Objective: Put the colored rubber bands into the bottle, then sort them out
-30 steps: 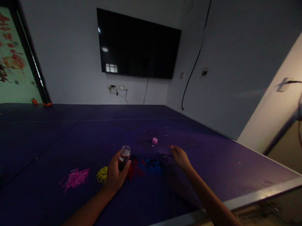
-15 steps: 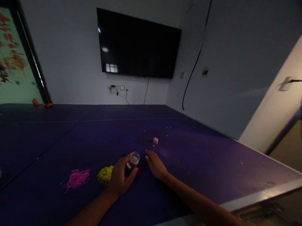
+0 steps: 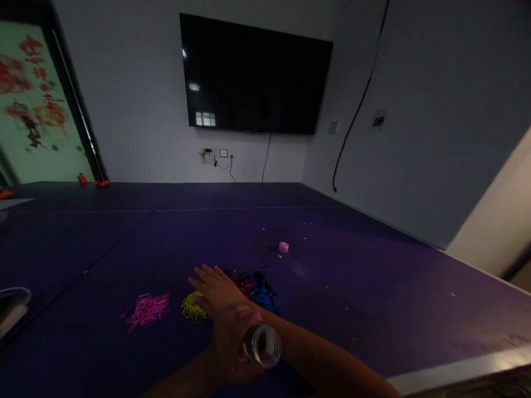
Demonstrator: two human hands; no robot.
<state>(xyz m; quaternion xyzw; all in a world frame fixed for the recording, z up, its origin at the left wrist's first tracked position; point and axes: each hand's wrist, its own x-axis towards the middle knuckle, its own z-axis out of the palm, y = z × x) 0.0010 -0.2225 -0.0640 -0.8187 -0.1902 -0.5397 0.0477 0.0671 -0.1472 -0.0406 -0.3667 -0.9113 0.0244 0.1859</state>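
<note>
My left hand (image 3: 231, 342) is wrapped round a small clear jar (image 3: 266, 345), tilted with its round mouth toward me. My right hand (image 3: 216, 288) reaches across in front of it, fingers spread, touching or just above a pile of yellow rubber bands (image 3: 191, 308) that it partly covers. Beside the right wrist lies a loose heap of red, black and blue bands (image 3: 261, 292), partly hidden by the forearm. Farther left is a pile of pink bands (image 3: 148, 310). How much the jar holds I cannot make out.
The wide purple tabletop (image 3: 347, 266) carries a small pink block-like object (image 3: 284, 247) and scattered white specks. A phone-like object (image 3: 9, 313) lies at the left edge. A black television (image 3: 251, 76) hangs on the wall, and a dark cable (image 3: 358, 116) dangles at right.
My left hand has drawn the jar toward me. My right hand has moved left to the yellow bands, its fingers spread. The red, black and blue heap now shows. The view has shifted slightly.
</note>
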